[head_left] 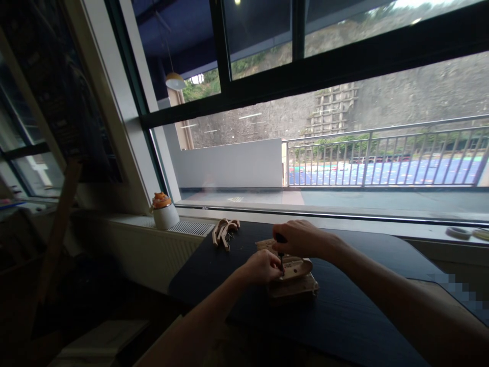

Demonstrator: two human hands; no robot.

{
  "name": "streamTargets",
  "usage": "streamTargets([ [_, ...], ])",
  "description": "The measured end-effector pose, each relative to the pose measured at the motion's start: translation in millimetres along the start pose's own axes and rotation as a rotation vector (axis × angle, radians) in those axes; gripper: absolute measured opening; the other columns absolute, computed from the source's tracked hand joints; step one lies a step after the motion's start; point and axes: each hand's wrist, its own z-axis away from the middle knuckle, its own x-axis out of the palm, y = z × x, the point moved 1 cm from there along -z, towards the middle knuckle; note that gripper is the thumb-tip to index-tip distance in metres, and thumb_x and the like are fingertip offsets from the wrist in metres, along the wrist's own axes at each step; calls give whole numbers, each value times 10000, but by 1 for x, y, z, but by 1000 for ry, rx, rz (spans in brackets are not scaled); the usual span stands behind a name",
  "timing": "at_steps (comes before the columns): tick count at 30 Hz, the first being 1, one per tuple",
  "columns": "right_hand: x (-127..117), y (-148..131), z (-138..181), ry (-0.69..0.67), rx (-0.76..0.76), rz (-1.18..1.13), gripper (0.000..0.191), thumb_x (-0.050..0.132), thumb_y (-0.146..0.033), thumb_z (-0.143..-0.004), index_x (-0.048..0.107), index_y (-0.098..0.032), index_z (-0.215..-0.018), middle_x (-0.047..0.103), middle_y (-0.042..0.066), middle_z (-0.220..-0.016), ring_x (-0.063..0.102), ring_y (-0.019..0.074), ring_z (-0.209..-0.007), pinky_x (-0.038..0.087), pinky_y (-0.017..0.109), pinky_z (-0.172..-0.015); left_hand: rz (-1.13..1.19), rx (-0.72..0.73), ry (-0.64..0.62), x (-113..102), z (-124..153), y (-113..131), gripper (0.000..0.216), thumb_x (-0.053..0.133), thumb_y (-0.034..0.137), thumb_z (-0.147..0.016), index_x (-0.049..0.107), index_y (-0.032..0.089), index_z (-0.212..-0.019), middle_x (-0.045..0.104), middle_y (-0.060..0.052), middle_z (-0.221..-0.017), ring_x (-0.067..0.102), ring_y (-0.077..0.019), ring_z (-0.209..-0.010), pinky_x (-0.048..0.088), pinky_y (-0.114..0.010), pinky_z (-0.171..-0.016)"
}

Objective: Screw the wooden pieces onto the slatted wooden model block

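My right hand (pixel 300 238) is closed around the dark handle of a small screwdriver (pixel 281 255), held upright with its tip down on a flat wooden model piece (pixel 296 278). My left hand (pixel 263 266) is closed at the left edge of that wooden piece, fingers pinched near the screwdriver's tip. The wooden piece lies on a dark table (pixel 344 306).
Loose curved wooden parts (pixel 224 230) lie at the table's far left corner. A white jar with an orange lid (pixel 164 210) stands on the window sill beside a vent grille (pixel 191 228). Two tape rolls (pixel 464 233) rest on the sill at the far right. A large window lies ahead.
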Motion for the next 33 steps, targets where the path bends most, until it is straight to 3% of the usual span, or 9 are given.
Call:
streamTargets([
  [6, -3, -4, 3, 3, -39, -12, 201, 485, -294, -831, 623, -221, -958, 686, 41, -803, 594, 165, -680, 280, 248, -518, 14, -7, -4, -1, 0, 0, 243, 575, 251, -695, 741, 137, -832, 670, -25, -705, 546, -125, -609, 373, -196, -525],
  [13, 2, -4, -2, 33, 0, 24, 281, 478, -385, -841, 631, -165, -925, 684, 92, -768, 610, 203, -666, 271, 261, -499, 15, 16, -8, 1, 0, -4, 245, 585, 270, -699, 734, 144, -845, 666, -21, -709, 555, -129, -624, 380, -197, -536],
  [21, -3, -5, 3, 22, -49, 30, 204, 497, -284, -814, 646, -226, -941, 700, 43, -792, 614, 174, -684, 274, 250, -512, 24, 0, -22, 2, -2, -5, 251, 578, 269, -702, 735, 142, -850, 680, -26, -727, 561, -132, -623, 392, -204, -551],
  [28, 2, -11, -3, 38, 3, 78, 308, 450, -367, -860, 661, -151, -920, 700, 125, -800, 638, 226, -733, 334, 269, -553, 10, 5, 3, 0, 2, 2, 249, 550, 245, -705, 732, 126, -825, 676, -37, -722, 554, -134, -623, 384, -206, -546],
  [33, -1, -15, 0, 17, -23, 83, 264, 479, -323, -841, 650, -195, -997, 707, 90, -835, 642, 217, -756, 359, 269, -583, 6, 3, 0, 0, 3, 1, 262, 538, 234, -698, 736, 131, -835, 661, -21, -686, 536, -126, -596, 365, -207, -527],
])
